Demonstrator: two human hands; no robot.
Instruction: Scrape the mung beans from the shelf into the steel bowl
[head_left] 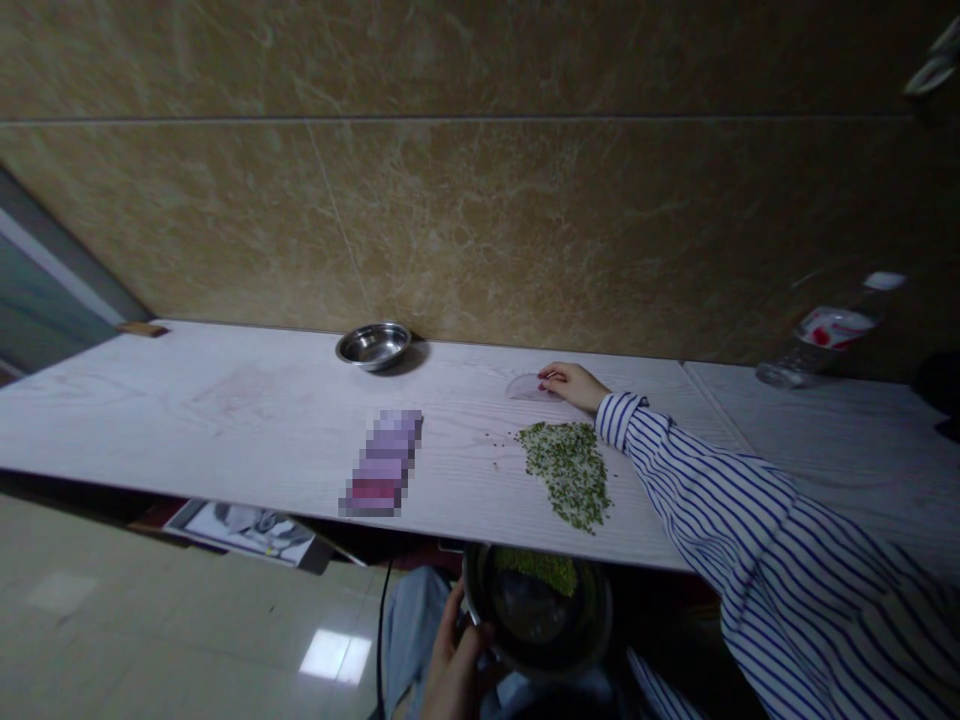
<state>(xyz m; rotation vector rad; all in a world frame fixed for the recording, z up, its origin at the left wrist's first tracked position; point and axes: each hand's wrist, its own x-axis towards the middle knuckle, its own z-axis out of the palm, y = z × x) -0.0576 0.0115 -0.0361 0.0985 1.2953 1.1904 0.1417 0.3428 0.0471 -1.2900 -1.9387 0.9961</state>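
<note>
My right hand [576, 386] reaches over the table and pinches a clear half-round plastic piece, which looks like a protractor [522, 387]. Just in front of that hand lies a spread pile of mung beans and white grains that look like rice [566, 468], with a few strays to its left. Below the table's front edge, my left hand [454, 662] grips the left rim of a metal bowl [529, 618]. Green beans [541, 569] lie inside it, against the side nearest the table.
A small steel bowl [373, 347] stands near the wall. A blurred-out purple and pink flat object [384, 463] lies left of the pile. At the right stands a plastic bottle [825, 330]. An open drawer [244, 533] juts out below the table [187, 420].
</note>
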